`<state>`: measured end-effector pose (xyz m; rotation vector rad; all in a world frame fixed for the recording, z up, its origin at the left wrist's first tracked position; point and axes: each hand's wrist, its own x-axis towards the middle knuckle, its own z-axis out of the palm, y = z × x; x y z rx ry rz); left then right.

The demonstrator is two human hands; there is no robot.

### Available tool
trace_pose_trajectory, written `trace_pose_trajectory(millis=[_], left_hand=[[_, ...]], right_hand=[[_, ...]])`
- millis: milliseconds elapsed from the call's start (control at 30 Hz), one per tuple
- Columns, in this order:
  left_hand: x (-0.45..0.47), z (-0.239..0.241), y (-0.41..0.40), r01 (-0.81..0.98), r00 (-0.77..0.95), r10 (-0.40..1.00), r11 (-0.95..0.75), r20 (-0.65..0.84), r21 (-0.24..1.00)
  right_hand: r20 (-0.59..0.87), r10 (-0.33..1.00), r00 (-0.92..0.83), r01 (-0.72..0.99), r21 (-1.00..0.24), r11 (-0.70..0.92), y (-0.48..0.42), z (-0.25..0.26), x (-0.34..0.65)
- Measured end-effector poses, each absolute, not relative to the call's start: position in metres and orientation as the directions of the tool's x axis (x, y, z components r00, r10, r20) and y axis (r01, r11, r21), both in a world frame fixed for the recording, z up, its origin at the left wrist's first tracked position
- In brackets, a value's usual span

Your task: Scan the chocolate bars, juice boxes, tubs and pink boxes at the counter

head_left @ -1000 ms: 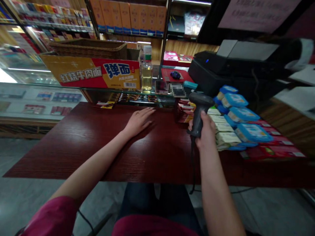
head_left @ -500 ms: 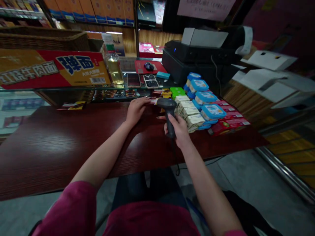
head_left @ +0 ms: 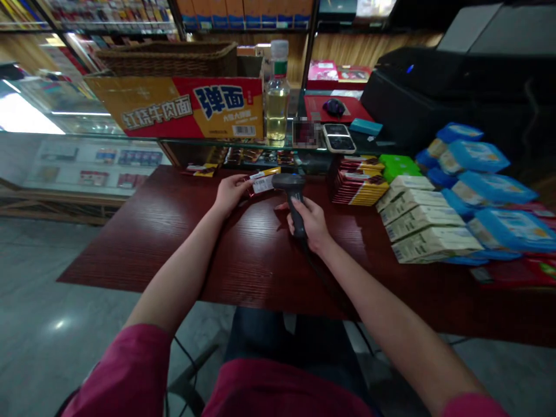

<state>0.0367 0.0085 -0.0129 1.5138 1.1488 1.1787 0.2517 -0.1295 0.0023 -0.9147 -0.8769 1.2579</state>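
My left hand (head_left: 232,194) is closed on the left end of a flat red-and-yellow snack packet (head_left: 263,183), whose white barcode label faces up toward me. Wrapped around the handle of a black barcode scanner (head_left: 296,211) is my right hand (head_left: 310,223), and the scanner's head points left, close to the packet's right end. To the right of the scanner stands a stack of similar packets (head_left: 358,184). Farther left, more such packets (head_left: 203,169) lie at the table's back edge.
Beside the stack are a green pack (head_left: 398,167), cream-coloured boxes (head_left: 428,217) and blue-lidded tubs (head_left: 490,185). Behind the dark wooden table (head_left: 243,260) are a noodle carton (head_left: 174,107), a bottle (head_left: 277,104), a phone (head_left: 339,139) and a mouse (head_left: 333,106).
My left hand has drawn a packet leftward, away from the stack. The scanner in my right hand now faces that packet. My view has turned left.
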Motion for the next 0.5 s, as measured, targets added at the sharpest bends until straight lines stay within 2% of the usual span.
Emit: trace_pose_trajectory(millis=[200,367,500], left_hand=[[0.0427,-0.013,0.0071,0.256,0.102,0.97,-0.239,0.22,0.937],[0.0421,-0.0148,0.005,0.369,0.074,0.96,-0.277,0.269,0.887],[0.0427,-0.0173,0.0064,0.352,0.083,0.955,-0.295,0.285,0.888]], right_hand=[[0.014,1.0,0.025,-0.3,-0.954,0.021,-0.1393,0.0055,0.2525],[0.007,1.0,-0.014,-0.303,-0.953,0.003,-0.1389,0.008,0.2532],[0.005,1.0,0.003,-0.326,-0.945,0.006,-0.137,0.0051,0.2538]])
